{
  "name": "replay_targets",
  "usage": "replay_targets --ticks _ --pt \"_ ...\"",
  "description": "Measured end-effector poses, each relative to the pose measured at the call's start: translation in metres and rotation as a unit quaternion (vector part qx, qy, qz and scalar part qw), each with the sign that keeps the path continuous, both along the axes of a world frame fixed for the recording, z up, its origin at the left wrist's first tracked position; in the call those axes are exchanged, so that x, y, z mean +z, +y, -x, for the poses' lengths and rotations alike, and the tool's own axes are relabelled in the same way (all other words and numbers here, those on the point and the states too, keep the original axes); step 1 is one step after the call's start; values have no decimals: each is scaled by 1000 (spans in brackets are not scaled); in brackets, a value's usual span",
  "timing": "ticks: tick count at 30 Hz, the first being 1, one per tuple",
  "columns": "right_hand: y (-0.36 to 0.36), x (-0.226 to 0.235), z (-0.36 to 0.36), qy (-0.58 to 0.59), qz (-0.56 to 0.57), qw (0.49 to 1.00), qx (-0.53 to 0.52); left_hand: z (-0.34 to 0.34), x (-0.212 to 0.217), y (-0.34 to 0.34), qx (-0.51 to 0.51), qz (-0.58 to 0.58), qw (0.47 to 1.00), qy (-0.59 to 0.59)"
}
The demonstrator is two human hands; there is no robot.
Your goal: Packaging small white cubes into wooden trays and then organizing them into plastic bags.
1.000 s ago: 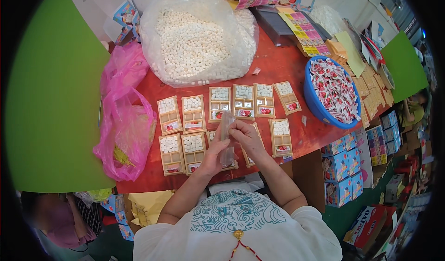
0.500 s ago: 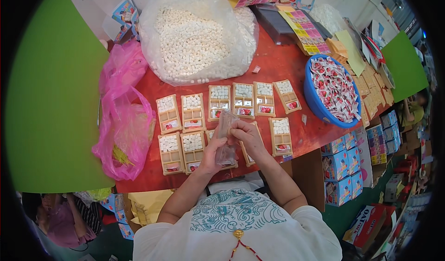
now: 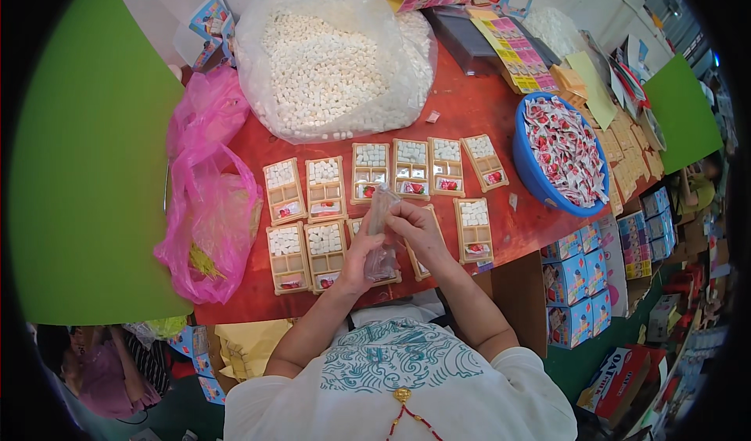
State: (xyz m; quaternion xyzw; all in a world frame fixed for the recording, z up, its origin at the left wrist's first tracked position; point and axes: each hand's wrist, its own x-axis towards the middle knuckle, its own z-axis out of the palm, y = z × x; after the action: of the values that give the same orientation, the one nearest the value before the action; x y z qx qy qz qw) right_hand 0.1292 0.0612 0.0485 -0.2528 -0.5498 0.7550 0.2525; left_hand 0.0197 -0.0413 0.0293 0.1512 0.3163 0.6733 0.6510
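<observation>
Both of my hands hold a small clear plastic bag [image 3: 381,237] upright over the red table's [image 3: 469,112] near edge. My left hand [image 3: 358,257] grips its lower part and my right hand [image 3: 415,226] pinches it near the top. Several tan divided trays [image 3: 325,187] lie in two rows around the hands, filled with white pieces and small red-and-white packets. One tray [image 3: 475,228] sits just right of my right hand.
A large clear bag of white pieces [image 3: 328,65] stands at the back. A blue bowl of red-and-white packets [image 3: 559,151] is on the right. Pink plastic bags [image 3: 207,206] hang at the left edge. Stacked blue cartons [image 3: 587,277] sit below the table at right.
The clear bag has stayed between my hands. My fingers have shifted slightly on it; the trays have not moved.
</observation>
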Motion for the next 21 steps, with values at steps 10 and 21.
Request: replay_targets --ticks 10,21 --pt "0 -1 -2 12 31 999 -2 -1 1 0 0 1 1000 -2" --pt "2 -6 -5 11 29 999 10 -2 1 1 -9 2 1000 12"
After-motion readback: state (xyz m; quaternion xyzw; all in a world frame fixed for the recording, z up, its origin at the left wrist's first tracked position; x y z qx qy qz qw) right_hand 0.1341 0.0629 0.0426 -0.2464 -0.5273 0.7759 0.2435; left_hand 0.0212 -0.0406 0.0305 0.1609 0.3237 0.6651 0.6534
